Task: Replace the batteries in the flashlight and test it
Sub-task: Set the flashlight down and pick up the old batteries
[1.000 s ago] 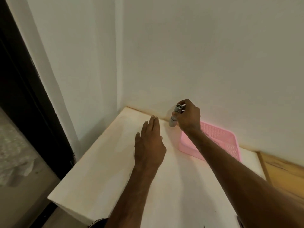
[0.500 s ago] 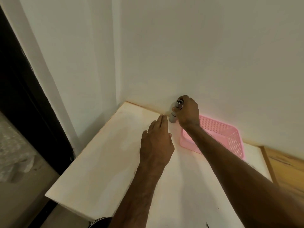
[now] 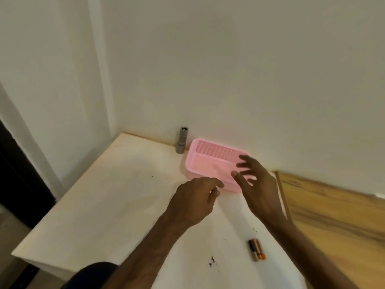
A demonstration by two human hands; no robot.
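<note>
Released by the right hand (image 3: 257,184) since half a second ago, the flashlight (image 3: 181,139) now stands upright and alone at the far edge of the table (image 3: 100,205), against the wall (image 3: 229,69) and just left of the pink tray (image 3: 210,163). Both hands have drawn back toward the near side. The right hand hangs over the tray's near right corner with its fingers spread and slightly curled, holding nothing. The left hand (image 3: 194,200) hovers just off the tray's near left edge, fingers loosely curled with thumb and forefinger close together; whether anything small is pinched between them cannot be told. Two batteries (image 3: 256,249) lie side by side on the near right part of the table, well apart from the flashlight and from either hand. Judging from this layout, the flashlight has been set aside and the step in hand is dealing with the cells; whether those on the table are the old pair or the fresh pair cannot be read. The next move likely calls for one hand to reach near and right to pinch up the batteries, then for the flashlight to be fetched from the far edge.
</note>
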